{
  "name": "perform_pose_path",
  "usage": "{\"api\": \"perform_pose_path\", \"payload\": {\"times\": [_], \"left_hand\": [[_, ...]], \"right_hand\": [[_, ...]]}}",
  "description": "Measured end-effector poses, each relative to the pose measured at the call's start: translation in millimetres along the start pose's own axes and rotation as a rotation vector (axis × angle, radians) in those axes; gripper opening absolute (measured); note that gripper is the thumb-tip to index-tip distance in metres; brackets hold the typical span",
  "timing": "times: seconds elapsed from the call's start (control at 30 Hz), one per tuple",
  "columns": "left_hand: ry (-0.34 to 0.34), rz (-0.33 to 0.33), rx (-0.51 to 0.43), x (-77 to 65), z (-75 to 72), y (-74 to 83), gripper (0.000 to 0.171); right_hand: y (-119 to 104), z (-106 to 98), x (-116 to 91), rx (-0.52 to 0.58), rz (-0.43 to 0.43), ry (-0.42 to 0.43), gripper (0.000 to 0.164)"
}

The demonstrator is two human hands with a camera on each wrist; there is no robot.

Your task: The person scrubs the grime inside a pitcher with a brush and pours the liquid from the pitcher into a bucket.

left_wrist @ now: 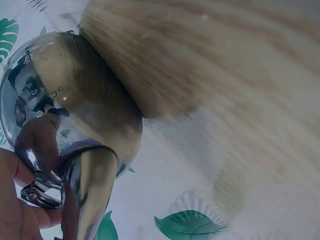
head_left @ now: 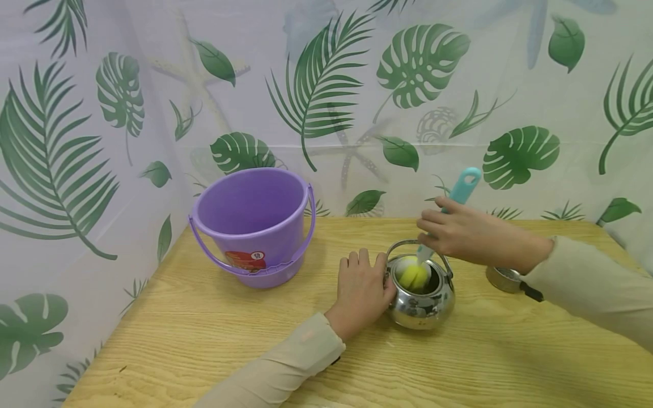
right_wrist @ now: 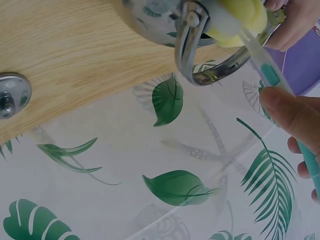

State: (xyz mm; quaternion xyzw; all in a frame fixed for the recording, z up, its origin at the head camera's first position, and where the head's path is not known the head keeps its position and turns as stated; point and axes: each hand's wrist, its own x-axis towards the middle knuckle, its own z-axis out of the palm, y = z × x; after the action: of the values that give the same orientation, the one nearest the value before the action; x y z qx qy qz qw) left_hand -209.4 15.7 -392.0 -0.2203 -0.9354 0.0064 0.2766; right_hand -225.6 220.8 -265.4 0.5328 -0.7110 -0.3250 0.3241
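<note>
A shiny metal teapot [head_left: 420,311] stands lidless on the wooden table, its hoop handle [head_left: 445,263] raised. My left hand [head_left: 359,289] steadies its left side, thumb and index finger at the handle's hinge; the left wrist view shows fingers [left_wrist: 17,170] around that hinge beside the spout [left_wrist: 90,190]. In my right hand [head_left: 454,229] is a sponge bottle brush with a turquoise handle [head_left: 463,187], tilted down under the hoop. Its yellow sponge head [head_left: 414,277] is in the teapot's mouth, the lower part hidden inside. The right wrist view shows my thumb [right_wrist: 280,105] pressed along the brush handle.
A purple bucket [head_left: 291,241] with its handle lowered stands left of the teapot, towards the back. A round metal lid [right_wrist: 15,90] with a knob lies on the table [head_left: 204,340] to the right, partly behind my right forearm. A leaf-patterned sheet [head_left: 347,187] hangs behind the table.
</note>
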Motion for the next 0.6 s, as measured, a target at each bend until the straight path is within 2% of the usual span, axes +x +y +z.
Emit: {"api": "perform_pose_path", "payload": {"times": [0.13, 0.4, 0.6], "left_hand": [[0.012, -0.002, 0.008, -0.5, -0.8, 0.5, 0.028], [0.013, -0.004, -0.001, -1.0, -0.3, 0.6, 0.025], [0.012, -0.005, 0.003, -0.6, -1.6, 0.9, 0.025]], "right_hand": [[2, 0, -8, 0.020, -0.007, -0.007, 0.042], [4, 2, -20, 0.049, -0.021, 0.057, 0.044], [1, -5, -22, 0.035, -0.032, 0.041, 0.048]]}}
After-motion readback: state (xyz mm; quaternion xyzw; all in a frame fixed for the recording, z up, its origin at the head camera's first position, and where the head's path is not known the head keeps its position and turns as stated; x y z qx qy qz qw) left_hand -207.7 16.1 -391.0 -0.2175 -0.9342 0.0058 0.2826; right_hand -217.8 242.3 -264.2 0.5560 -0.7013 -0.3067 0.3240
